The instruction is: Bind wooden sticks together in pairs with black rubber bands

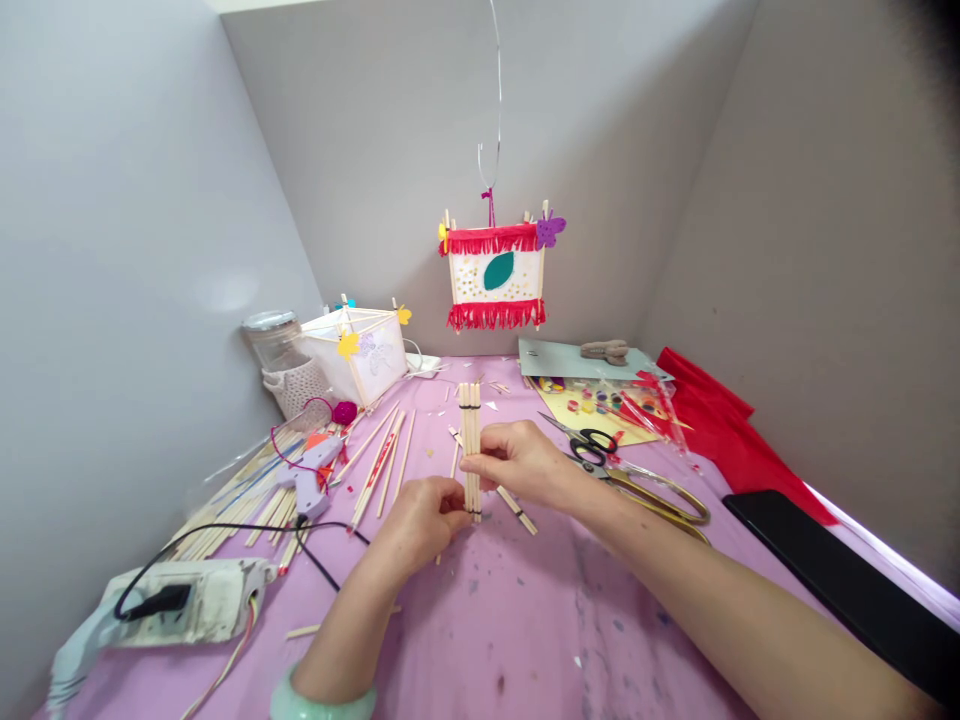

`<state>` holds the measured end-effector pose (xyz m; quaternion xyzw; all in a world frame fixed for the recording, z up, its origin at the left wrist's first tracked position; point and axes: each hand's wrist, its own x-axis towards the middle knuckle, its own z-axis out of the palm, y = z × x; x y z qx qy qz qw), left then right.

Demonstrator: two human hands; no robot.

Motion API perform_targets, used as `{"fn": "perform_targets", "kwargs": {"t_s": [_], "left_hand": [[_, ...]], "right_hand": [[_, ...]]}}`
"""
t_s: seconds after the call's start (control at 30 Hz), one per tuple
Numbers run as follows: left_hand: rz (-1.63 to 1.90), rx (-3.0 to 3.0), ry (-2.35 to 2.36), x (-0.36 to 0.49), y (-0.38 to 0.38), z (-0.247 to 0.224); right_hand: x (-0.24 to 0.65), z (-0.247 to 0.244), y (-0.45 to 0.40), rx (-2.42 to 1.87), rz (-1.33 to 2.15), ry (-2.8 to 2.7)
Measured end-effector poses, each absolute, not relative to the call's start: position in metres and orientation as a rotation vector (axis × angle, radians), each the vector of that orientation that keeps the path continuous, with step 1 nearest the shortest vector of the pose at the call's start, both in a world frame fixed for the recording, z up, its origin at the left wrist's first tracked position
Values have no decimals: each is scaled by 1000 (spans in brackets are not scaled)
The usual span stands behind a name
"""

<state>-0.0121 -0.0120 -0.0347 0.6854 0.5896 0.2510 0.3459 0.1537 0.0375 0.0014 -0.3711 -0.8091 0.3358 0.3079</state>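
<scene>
A small bundle of pale wooden sticks [471,420] stands upright above the purple table cover, with dark bands across it near the top and bottom. My right hand [521,460] pinches the bundle around its middle. Lower down, the fingers of my left hand [431,510] are closed on its bottom end. Behind my right hand lies another stick piece with a dark mark [517,512], flat on the cover. Black-handled scissors [589,440] and larger gold-handled scissors [660,490] lie to the right of my right hand.
Loose sticks [274,510], a glue gun [307,485] and a power strip [195,600] with cables lie left. A white paper lantern [356,355] stands behind; a red-fringed lantern [495,275] hangs from a wire. Red cloth [705,420] and a black phone-like slab [832,570] lie right.
</scene>
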Motion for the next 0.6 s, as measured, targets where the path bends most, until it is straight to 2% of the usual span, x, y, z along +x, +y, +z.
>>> {"fn": "perform_targets", "kwargs": {"t_s": [0.2,0.6], "left_hand": [[612,1793,1659,-6,-10,-33],[663,1826,1601,-8,-7,-38]], "right_hand": [[153,0,39,-964,889,-2145],[153,1,38,-993,864,-2152]]}}
